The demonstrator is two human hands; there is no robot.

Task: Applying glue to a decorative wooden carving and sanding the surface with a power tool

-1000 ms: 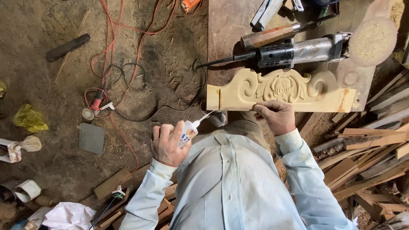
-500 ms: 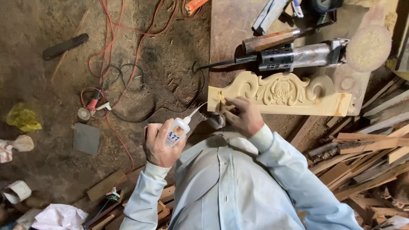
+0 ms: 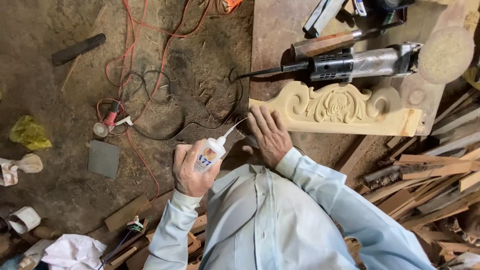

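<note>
My left hand [image 3: 192,167] grips a small white glue bottle [image 3: 211,151] with a long thin nozzle that points up and right toward the carved wood. My right hand [image 3: 270,136] lies flat with its fingers spread, resting at the left end of a pale carved wooden panel [image 3: 345,107] with scrolls and a flower in the middle. The panel rests on a brown wooden board [image 3: 280,30]. My light blue shirt fills the lower middle of the view.
A black and silver power tool [image 3: 350,62] with a cord lies just beyond the panel, a wooden-handled tool [image 3: 325,44] above it. Red and black cables [image 3: 135,85] loop on the dirt floor at left. Scrap wood strips [image 3: 430,175] pile up at right.
My right hand slid from the panel's middle lower edge to its left end and flattened out. The glue bottle stayed in my left hand, its nozzle close to the panel's left end.
</note>
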